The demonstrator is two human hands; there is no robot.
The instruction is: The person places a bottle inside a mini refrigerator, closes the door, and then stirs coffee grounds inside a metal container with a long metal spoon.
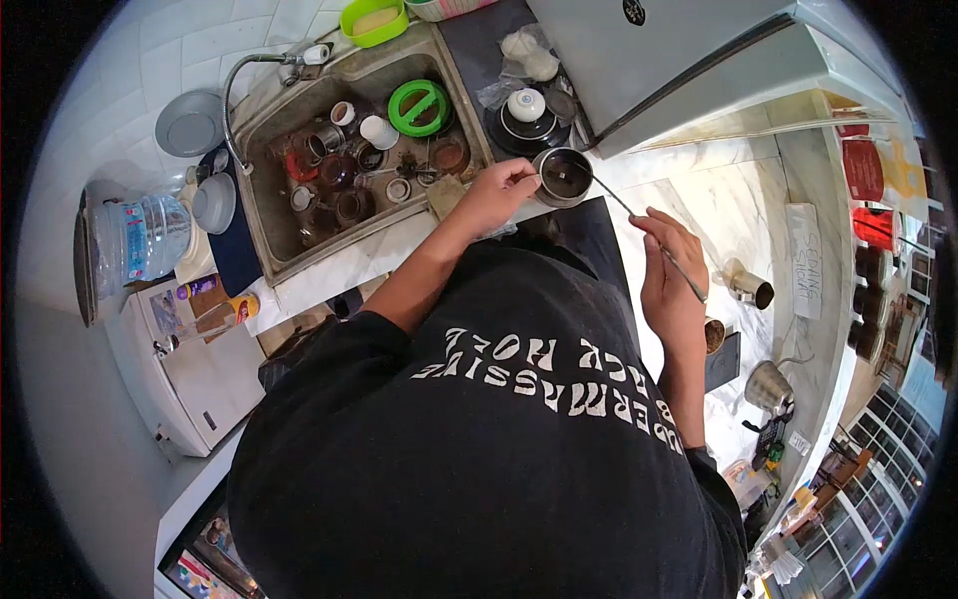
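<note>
A round metal cup (561,200) with dark contents stands on the counter, just beyond my chest. The fingers of my left hand (496,197) are closed on its left rim, steadying or gripping it. Between the fingers of my right hand (677,265) runs a long thin metal stirring spoon (611,192). Its far end reaches the right rim of the cup; the tip cannot be made out. To the right of that hand, a small metal pitcher (746,284) sits on the marble counter.
At left, a sink (259,235) holds several dirty cups and jars and a green strainer-like item (419,108). A black lidded pot (529,122) stands behind the cup. A large grey appliance (689,50) borders the far right; bowls (214,204) stand left of the sink.
</note>
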